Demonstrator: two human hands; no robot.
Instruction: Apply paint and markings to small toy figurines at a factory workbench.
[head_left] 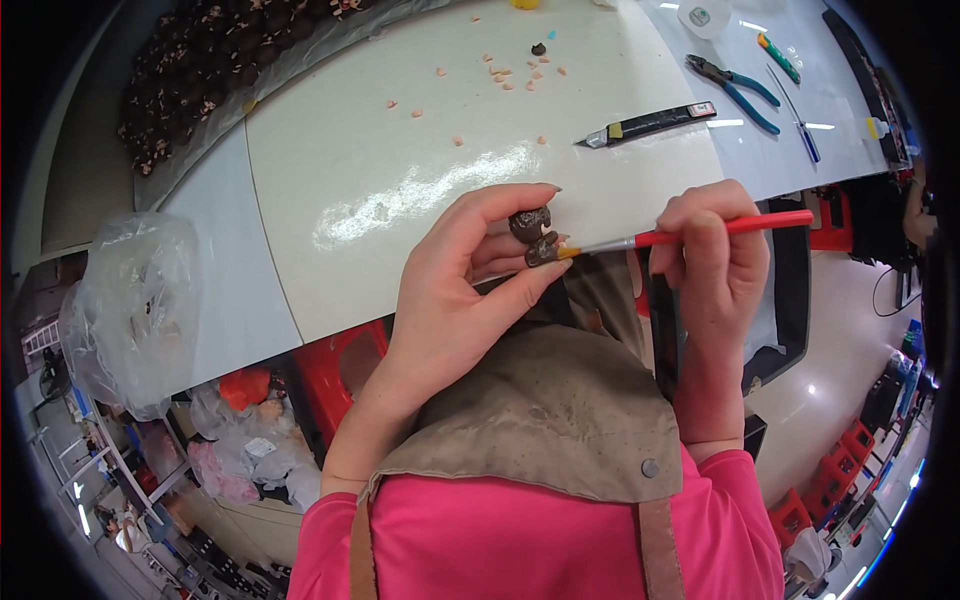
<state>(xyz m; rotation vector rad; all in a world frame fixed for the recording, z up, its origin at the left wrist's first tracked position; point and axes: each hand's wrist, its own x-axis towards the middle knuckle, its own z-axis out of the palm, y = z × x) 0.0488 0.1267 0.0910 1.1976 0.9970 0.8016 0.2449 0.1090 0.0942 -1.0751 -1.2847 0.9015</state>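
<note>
Between the thumb and fingers of my left hand point(455, 275) is a small dark brown figurine point(530, 225), rounded at the top with a smaller lump below. My right hand point(712, 245) grips a red-handled paintbrush point(770, 221) with a silver ferrule. The brush's yellowish bristles point(569, 253) touch the lower part of the figurine, close to my left thumb tip. Both hands are held at the near edge of the white table point(330, 270). My left fingers partly hide the figurine, so its exact shape is unclear.
A utility knife point(650, 125) lies beyond my hands, with small pinkish bits point(500, 78) scattered to its left. Farther right are pliers point(735, 90) and a thin screwdriver point(800, 125). Many dark brown pieces point(220, 70) pile up at the far left. A clear plastic bag point(135, 310) hangs at the left edge.
</note>
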